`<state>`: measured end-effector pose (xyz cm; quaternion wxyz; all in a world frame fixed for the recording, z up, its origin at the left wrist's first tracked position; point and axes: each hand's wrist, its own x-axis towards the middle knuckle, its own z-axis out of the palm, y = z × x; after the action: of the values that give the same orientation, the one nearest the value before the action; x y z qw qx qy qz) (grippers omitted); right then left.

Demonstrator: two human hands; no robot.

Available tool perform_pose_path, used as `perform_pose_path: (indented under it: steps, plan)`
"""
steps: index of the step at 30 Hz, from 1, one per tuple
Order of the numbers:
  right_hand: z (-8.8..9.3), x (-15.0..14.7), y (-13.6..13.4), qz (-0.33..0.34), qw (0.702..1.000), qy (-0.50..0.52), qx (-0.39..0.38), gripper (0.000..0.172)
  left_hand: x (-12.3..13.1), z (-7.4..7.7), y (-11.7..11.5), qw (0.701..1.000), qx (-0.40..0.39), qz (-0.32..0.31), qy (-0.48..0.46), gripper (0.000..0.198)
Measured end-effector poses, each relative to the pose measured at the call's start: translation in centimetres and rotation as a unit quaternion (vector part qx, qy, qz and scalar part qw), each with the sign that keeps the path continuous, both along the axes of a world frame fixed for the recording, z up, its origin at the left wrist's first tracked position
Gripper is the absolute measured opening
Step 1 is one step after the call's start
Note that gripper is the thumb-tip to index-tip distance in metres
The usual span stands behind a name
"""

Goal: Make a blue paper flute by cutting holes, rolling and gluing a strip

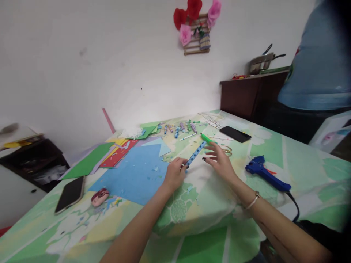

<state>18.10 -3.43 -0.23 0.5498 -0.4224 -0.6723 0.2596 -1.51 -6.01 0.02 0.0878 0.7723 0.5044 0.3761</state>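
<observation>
My left hand (175, 173) grips the near end of a narrow blue paper strip (196, 152) with darker dots along it, between thumb and fingers. The strip slants up and away over the table. Just right of it is my right hand (221, 162), its fingers apart and nothing held in them. Beyond the right fingertips lies a green pen (206, 138). A pair of scissors with gold handles (228, 150) is partly hidden behind that hand. Blue paper sheets (137, 168) spread out to the left of my left hand.
A blue glue gun (268, 176) with its cord lies at right, near a black phone (235, 134). Small rolled paper pieces (181, 128) sit at the back. Another phone (70, 194) and a pink rounded object (100, 197) are at left. A person in blue (318, 65) stands at right.
</observation>
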Motion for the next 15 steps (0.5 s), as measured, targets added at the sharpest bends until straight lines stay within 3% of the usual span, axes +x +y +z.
perform_pose_path:
  steps: [2, 4, 7, 11, 15]
  plan:
    - [1.0, -1.8, 1.0, 0.074, 0.988, 0.125, -0.053, 0.065, 0.4, 0.2, 0.2, 0.994, -0.042, 0.008, -0.099, 0.016]
    - [1.8, -3.6, 1.8, 0.097, 0.965, 0.228, -0.089, 0.068, 0.8, 0.3, 0.3, 0.978, -0.074, 0.014, -0.197, 0.014]
    - [2.3, -5.6, 2.1, 0.124, 0.931, 0.321, -0.12, 0.057, 1.1, 0.2, 0.3, 0.95, -0.098, 0.004, -0.298, 0.012]
    - [1.8, -6.0, 1.7, 0.181, 0.92, 0.32, -0.131, 0.032, 0.8, -0.3, 0.1, 0.928, -0.132, -0.028, -0.347, 0.018]
    - [1.3, -5.7, 1.0, 0.21, 0.922, 0.292, -0.141, 0.031, 0.4, -0.9, 0.0, 0.935, -0.116, -0.057, -0.331, 0.02]
